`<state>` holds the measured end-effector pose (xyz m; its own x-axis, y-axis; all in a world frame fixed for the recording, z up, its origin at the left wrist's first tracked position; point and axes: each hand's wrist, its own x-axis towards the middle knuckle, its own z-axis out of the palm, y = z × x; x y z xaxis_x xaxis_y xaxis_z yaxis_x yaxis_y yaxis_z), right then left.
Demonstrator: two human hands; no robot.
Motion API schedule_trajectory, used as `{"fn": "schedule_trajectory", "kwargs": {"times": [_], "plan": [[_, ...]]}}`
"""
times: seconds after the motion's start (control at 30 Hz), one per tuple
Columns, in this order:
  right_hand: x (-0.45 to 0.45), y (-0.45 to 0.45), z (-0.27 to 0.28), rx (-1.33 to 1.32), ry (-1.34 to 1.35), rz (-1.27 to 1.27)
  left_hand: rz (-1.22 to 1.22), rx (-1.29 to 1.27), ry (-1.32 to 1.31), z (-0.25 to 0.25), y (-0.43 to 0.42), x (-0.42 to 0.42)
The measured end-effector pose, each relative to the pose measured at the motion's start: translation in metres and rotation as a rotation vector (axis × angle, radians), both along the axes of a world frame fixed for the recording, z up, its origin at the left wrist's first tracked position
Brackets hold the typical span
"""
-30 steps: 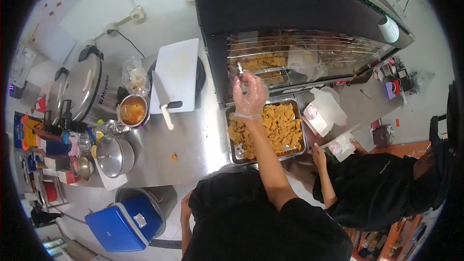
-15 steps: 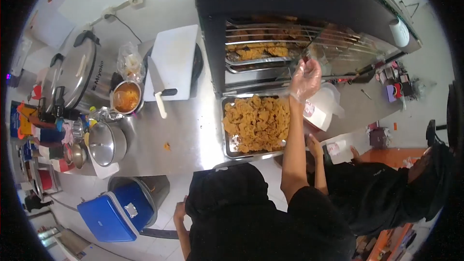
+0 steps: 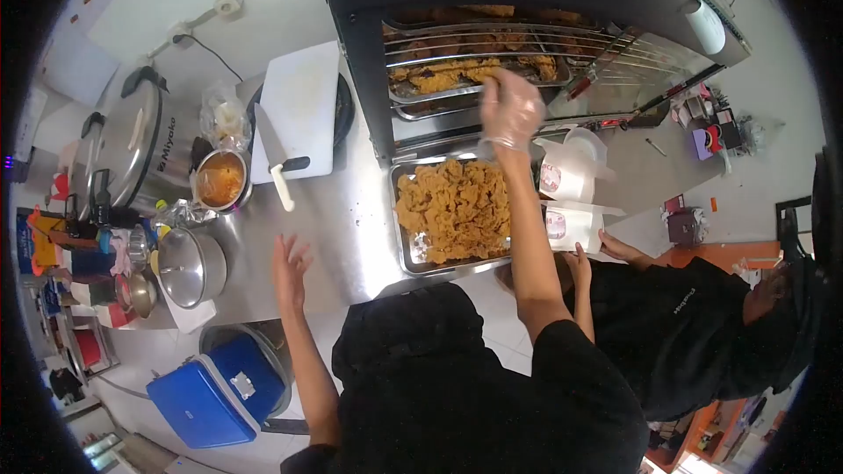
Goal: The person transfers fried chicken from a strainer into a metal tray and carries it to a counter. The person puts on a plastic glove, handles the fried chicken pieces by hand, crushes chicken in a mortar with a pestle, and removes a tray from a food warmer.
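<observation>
My right hand [image 3: 512, 110], in a clear plastic glove, is in the opening of the display cabinet [image 3: 360, 61]. Its fingers are bent together at the near edge of a tray with fried pieces [image 3: 443, 77]; what they hold, if anything, is hidden. My left hand [image 3: 290, 276] is bare and raised over the counter's front edge, fingers spread, holding nothing. Below my right forearm lies a metal tray heaped with fried chicken pieces [image 3: 452, 211]. The cabinet's glass door is slid to the right.
A cutting board [image 3: 299, 96] with a knife [image 3: 274, 154], a bowl of orange sauce [image 3: 221, 180] and a lidded pot [image 3: 191, 268] stand left. White boxes [image 3: 566, 177] stand right, beside a co-worker [image 3: 694, 333] whose hands touch one. A blue cooler [image 3: 206, 399] is below.
The cabinet door has been slid open to the right. My right hand has let go of it and moved back left into the opening. My left hand has risen from my side to the counter.
</observation>
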<state>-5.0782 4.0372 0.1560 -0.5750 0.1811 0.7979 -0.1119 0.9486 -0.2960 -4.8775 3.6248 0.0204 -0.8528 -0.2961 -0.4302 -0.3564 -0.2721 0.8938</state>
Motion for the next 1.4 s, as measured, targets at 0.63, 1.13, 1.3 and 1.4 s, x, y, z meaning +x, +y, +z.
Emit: {"fn": "schedule_trajectory", "kwargs": {"times": [0.63, 1.13, 1.3, 1.4], "plan": [[-0.113, 0.003, -0.028, 0.181, -0.931, 0.188, 0.131, 0.367, -0.089, -0.058, -0.031, -0.163], [-0.092, 0.041, -0.031, 0.298, -1.091, 0.135, -0.101, -0.654, 0.203, -0.035, 0.084, -0.137], [-0.130, 0.090, -0.159, -0.714, -0.447, 0.452, -0.084, -0.902, 0.204, -0.033, 0.133, -0.164], [-0.079, 0.012, -0.010, -0.163, -0.723, 0.206, -0.143, -0.902, 0.083, -0.017, 0.149, -0.168]]}}
